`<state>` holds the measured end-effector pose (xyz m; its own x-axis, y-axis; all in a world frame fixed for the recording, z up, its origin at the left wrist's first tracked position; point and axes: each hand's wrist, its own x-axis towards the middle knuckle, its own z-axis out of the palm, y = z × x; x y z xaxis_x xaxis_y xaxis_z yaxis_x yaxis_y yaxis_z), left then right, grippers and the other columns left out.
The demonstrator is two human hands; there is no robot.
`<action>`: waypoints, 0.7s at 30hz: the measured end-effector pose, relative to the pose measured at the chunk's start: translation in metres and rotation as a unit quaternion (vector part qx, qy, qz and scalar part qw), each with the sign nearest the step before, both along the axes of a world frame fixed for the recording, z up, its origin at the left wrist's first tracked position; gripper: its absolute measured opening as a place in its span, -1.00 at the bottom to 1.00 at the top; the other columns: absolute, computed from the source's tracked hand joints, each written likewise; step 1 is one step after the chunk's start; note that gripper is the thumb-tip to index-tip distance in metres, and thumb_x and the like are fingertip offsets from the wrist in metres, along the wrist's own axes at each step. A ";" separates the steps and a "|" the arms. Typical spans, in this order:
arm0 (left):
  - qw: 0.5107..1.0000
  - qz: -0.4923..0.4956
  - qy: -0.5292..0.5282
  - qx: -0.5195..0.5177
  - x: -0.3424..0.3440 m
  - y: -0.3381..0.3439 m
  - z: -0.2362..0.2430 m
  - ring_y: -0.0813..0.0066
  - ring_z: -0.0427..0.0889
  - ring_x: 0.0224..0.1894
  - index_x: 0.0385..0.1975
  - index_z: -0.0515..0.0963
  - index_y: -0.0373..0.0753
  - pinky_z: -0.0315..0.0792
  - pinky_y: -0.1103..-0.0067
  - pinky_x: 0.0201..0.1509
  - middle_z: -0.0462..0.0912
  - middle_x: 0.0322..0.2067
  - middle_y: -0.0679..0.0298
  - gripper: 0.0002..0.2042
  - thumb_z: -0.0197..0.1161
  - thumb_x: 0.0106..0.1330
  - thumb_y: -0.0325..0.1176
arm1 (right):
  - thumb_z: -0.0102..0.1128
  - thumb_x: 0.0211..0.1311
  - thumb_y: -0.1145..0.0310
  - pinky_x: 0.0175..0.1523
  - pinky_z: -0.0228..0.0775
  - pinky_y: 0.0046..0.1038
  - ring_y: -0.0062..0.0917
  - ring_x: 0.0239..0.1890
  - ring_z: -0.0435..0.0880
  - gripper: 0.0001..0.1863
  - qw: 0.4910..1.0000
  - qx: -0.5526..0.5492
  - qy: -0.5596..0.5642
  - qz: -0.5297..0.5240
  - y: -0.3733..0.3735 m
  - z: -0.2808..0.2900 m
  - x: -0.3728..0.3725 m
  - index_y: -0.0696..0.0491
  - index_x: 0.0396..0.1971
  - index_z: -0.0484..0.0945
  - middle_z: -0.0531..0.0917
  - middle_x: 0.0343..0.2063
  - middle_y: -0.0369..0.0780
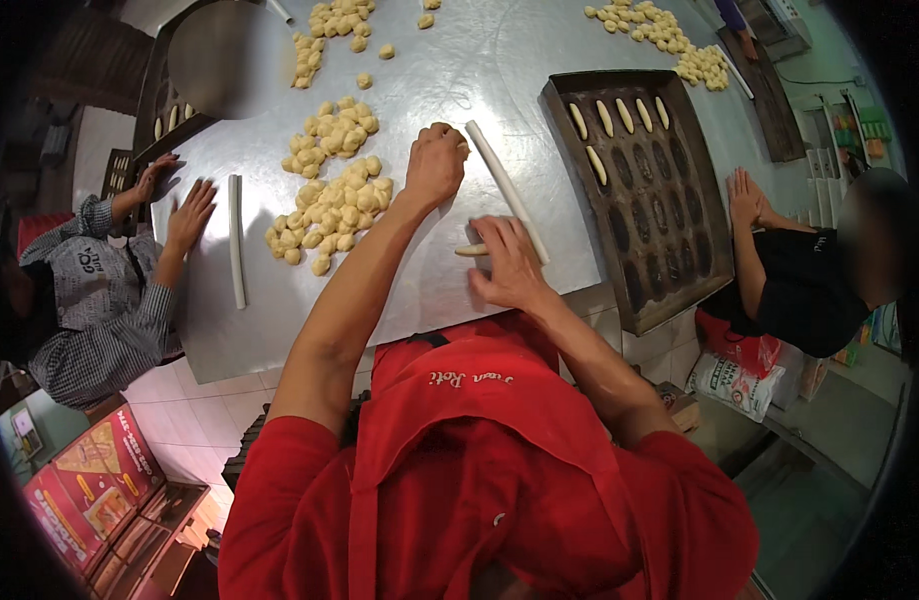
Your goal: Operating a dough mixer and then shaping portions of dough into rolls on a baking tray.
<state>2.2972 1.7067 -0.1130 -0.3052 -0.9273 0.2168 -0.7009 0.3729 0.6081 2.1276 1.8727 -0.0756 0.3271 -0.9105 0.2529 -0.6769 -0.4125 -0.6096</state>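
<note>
My left hand (435, 162) is closed round a pale dough piece (463, 149), partly hidden by its fingers, beside the top of a white rod (505, 188) on the steel table (469, 70). My right hand (504, 260) lies just left of the rod's lower part, fingers apart, over a short dough stick (468, 250). Heaps of dough balls (341, 205) sit to the left. On the right, a dark moulded baking tray (665, 277) holds several pale dough strips (625, 115) in its far slots.
A co-worker (89, 300) at left has hands on the table beside another rod (237, 240); another (779, 280) stands at right beside the tray. More trays (149, 110) are at the table's back left and right. More dough balls (634, 25) lie at the back.
</note>
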 end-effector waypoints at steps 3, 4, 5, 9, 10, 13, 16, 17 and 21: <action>0.994 -0.048 0.082 0.062 -0.014 0.010 0.006 -0.06 0.66 -0.08 -0.19 0.60 -0.33 0.54 0.22 0.07 0.69 -0.24 -0.05 -0.77 0.42 0.29 -0.34 | 0.46 0.10 0.38 0.12 0.48 -0.12 -0.17 -0.01 0.62 -0.64 0.999 0.007 0.027 -0.017 0.006 -0.017 -0.028 0.07 -0.07 0.68 0.67 -0.14 -0.16; 0.993 -0.061 0.083 0.063 -0.018 0.018 0.009 -0.06 0.66 -0.08 -0.19 0.60 -0.33 0.54 0.22 0.07 0.69 -0.24 -0.05 -0.77 0.42 0.29 -0.34 | 0.45 0.13 0.40 0.07 0.51 -0.14 -0.19 -0.08 0.65 -0.71 1.000 0.002 0.016 -0.022 0.002 -0.017 -0.036 0.06 -0.12 0.71 0.69 -0.21 -0.19; 0.981 -0.006 0.129 0.144 -0.019 0.026 0.013 -0.06 0.67 -0.12 -0.19 0.60 -0.34 0.56 0.24 0.02 0.69 -0.27 -0.04 -0.75 0.44 0.30 -0.33 | 0.45 0.13 0.40 0.07 0.51 -0.14 -0.19 -0.08 0.65 -0.71 0.999 0.002 0.017 -0.034 -0.005 -0.016 -0.047 0.06 -0.12 0.71 0.69 -0.21 -0.19; 0.984 0.070 0.142 0.087 0.008 0.064 0.001 0.14 0.72 -0.24 -0.19 0.59 -0.36 0.59 0.36 -0.11 0.72 -0.31 0.03 -0.73 0.50 0.29 -0.33 | 0.43 0.36 0.40 -0.13 0.58 -0.46 -0.53 -0.28 0.69 -0.84 0.923 0.116 -0.206 -0.304 -0.053 0.070 -0.095 0.11 -0.15 0.73 0.73 -0.27 -0.26; 0.981 0.082 0.160 0.066 0.011 0.075 0.003 0.25 0.73 -0.24 -0.20 0.59 -0.36 0.59 0.42 -0.10 0.74 -0.31 0.08 -0.74 0.50 0.30 -0.34 | 0.43 0.38 0.38 -0.14 0.57 -0.51 -0.62 -0.27 0.68 -0.81 0.907 0.027 -0.264 -0.326 -0.064 0.079 -0.114 0.11 -0.10 0.71 0.72 -0.29 -0.28; 0.958 0.126 0.189 0.176 0.010 0.097 0.023 0.46 0.72 -0.25 -0.20 0.60 -0.36 0.58 0.53 -0.14 0.76 -0.27 0.15 -0.73 0.50 0.33 -0.31 | 0.44 0.37 0.38 -0.13 0.59 -0.47 -0.57 -0.28 0.70 -0.71 0.875 -0.127 -0.243 -0.399 -0.093 0.056 -0.183 0.12 0.01 0.65 0.73 -0.28 -0.24; 0.920 0.149 0.209 0.296 0.005 0.108 0.032 0.55 0.71 -0.25 -0.19 0.62 -0.38 0.57 0.61 -0.18 0.77 -0.23 0.17 -0.76 0.46 0.38 -0.33 | 0.43 0.32 0.41 -0.08 0.61 -0.24 -0.25 -0.24 0.73 -0.62 0.917 0.012 0.047 -0.396 -0.078 0.010 -0.232 0.14 0.08 0.59 0.73 -0.21 -0.11; 0.918 0.165 0.210 0.292 0.000 0.112 0.030 0.55 0.72 -0.27 -0.15 0.64 -0.42 0.60 0.60 -0.22 0.78 -0.19 0.13 -0.78 0.43 0.39 -0.37 | 0.41 0.29 0.41 -0.04 0.59 -0.11 -0.08 -0.19 0.72 -0.60 0.894 0.208 0.254 -0.305 -0.080 0.002 -0.240 0.16 0.09 0.57 0.72 -0.18 -0.03; 0.942 0.106 0.245 0.203 -0.025 0.124 0.018 0.41 0.76 -0.25 -0.02 0.65 -0.38 0.66 0.46 -0.21 0.77 -0.10 0.05 -0.72 0.45 0.35 -0.40 | 0.35 0.13 0.49 0.15 0.47 -0.07 -0.06 0.04 0.61 -0.60 0.960 -0.093 0.072 -0.255 -0.065 0.018 -0.139 0.08 0.02 0.63 0.65 -0.09 -0.05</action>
